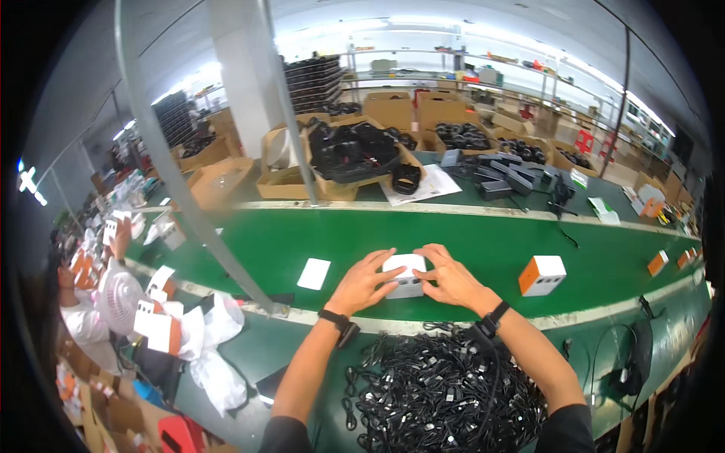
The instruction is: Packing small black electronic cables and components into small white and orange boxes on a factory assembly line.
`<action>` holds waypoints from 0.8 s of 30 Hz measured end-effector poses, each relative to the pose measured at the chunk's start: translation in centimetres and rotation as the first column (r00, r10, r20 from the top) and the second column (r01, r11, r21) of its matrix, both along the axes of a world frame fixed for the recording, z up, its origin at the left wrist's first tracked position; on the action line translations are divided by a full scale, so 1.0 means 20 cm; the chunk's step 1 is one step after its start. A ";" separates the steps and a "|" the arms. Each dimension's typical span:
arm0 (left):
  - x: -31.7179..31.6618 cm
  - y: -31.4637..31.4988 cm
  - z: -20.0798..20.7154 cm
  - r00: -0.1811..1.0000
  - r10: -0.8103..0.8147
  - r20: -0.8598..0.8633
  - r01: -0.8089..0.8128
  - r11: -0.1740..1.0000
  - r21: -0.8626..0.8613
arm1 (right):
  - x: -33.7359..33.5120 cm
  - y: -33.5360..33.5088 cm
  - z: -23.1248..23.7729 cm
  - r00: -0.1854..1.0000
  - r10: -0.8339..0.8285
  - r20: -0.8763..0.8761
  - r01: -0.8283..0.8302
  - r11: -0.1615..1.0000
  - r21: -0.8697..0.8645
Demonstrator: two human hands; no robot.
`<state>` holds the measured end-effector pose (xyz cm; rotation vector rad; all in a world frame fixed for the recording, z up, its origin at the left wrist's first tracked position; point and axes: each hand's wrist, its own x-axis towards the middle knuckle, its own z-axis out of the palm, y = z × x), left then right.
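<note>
The left hand (368, 280) and the right hand (451, 279) partly hide a white box (406, 282). The lower edge cuts off a heap of black cables (442, 392) and both dark sleeves (568, 432). At far left, a co-worker (83, 321) is blurred; distant shelf goods (491, 75) are too small to identify.

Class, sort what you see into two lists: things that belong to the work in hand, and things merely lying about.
In the work:
- left hand and right hand, both touching the white box
- green belt beneath it
- probably the orange-and-white box and the black cables nearby

Apparently lying about:
- white fan
- white plastic bags
- red stools
</note>
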<state>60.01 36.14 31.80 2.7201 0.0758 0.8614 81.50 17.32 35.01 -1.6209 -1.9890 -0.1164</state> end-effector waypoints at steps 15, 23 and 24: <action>-0.12 0.39 -0.26 0.347 0.709 -0.613 -0.935 0.314 -0.167 | -0.14 -0.40 0.29 0.977 -0.094 0.190 0.081 0.994 0.076; -0.32 0.05 -0.13 0.818 0.535 -0.209 -0.575 0.757 -0.312 | -0.53 -0.64 0.50 0.947 0.127 0.294 -0.139 0.990 0.022; -0.39 -0.12 0.04 0.853 0.490 -0.182 -0.521 0.773 -0.362 | -0.54 -0.70 0.53 0.941 0.130 0.313 -0.133 0.991 -0.012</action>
